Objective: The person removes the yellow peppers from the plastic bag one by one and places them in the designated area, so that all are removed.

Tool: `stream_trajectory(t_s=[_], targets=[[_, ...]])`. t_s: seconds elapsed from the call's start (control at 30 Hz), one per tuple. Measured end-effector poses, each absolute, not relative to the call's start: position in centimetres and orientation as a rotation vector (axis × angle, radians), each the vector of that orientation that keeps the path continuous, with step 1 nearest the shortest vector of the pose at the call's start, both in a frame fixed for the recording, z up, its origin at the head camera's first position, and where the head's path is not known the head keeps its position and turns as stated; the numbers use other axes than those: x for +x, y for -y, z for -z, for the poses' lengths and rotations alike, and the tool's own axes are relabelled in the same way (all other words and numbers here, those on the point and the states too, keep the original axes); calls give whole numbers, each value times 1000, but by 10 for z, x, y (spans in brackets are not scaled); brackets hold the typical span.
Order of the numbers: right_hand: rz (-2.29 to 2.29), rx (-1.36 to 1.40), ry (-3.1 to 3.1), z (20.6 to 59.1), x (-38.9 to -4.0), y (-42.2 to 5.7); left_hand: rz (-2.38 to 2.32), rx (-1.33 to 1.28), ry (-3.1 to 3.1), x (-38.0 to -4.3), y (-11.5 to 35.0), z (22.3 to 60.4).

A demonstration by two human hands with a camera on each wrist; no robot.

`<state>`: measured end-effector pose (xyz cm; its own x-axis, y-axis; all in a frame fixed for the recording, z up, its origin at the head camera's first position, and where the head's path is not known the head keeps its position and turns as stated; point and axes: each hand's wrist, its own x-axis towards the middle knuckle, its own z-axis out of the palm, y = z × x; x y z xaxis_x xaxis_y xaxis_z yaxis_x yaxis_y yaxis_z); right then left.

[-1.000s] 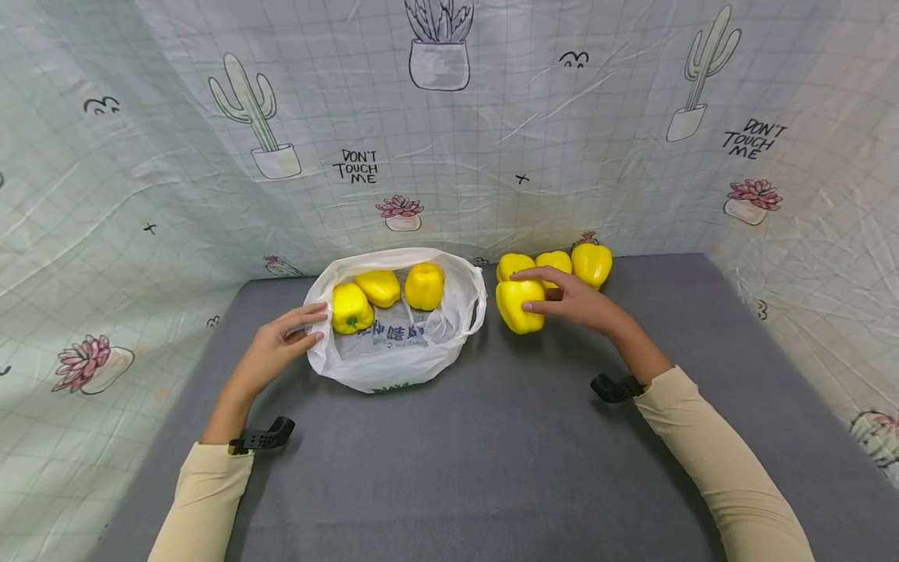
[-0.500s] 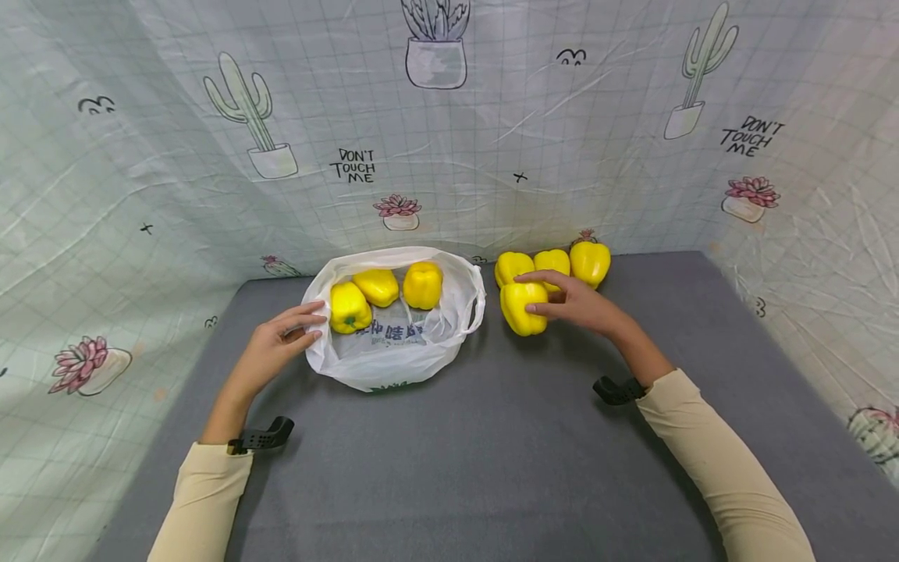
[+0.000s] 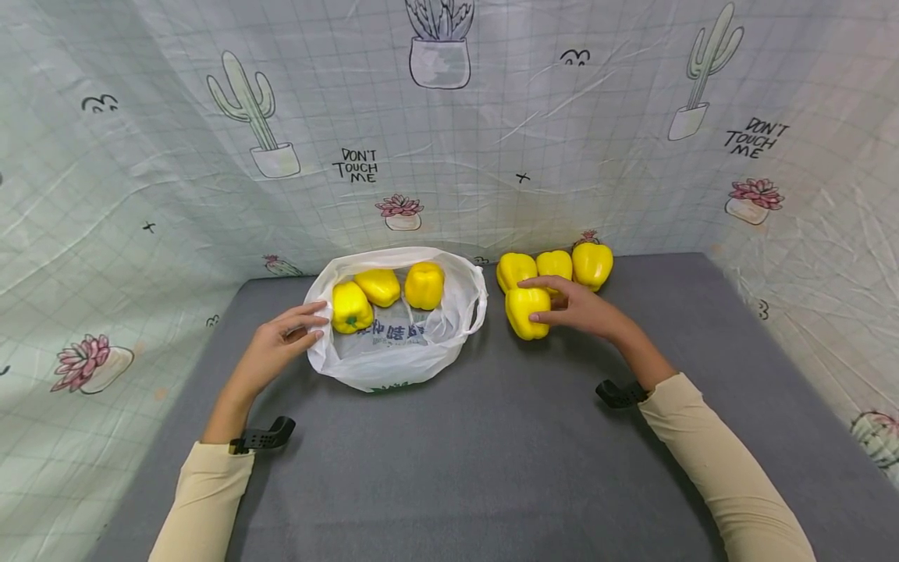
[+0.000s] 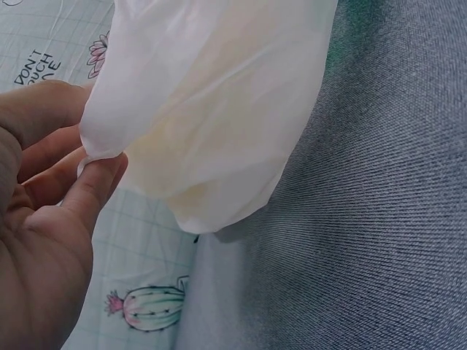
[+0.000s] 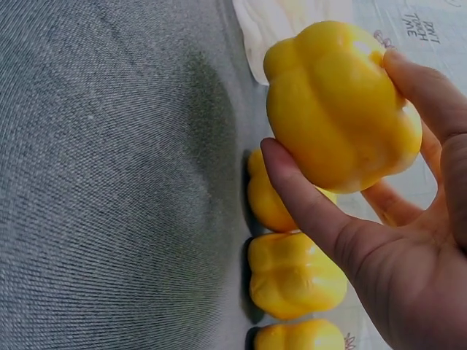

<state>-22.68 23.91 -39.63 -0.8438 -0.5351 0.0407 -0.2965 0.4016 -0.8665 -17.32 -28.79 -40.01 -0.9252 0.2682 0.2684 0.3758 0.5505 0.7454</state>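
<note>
The left rim of a white plastic bag is pinched between thumb and fingers by the left grip; three yellow peppers are contained inside, toward its left and far sides. Another yellow pepper is held between thumb and fingers by the right grip, raised above the grey desk to the right of the bag. Three further peppers are lined up behind it, near the printed cloth.

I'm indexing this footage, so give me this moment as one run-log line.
left hand pinches white bag | right hand holds yellow pepper above table | bagged peppers: three | loose peppers: three, near backdrop
</note>
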Motion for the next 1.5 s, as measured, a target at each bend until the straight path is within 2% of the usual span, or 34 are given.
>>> stream_trajectory(t_s=[1.5], targets=[[1186,-842,-2625,407,-235,-239,1349,-543,2628,-174,292,406]])
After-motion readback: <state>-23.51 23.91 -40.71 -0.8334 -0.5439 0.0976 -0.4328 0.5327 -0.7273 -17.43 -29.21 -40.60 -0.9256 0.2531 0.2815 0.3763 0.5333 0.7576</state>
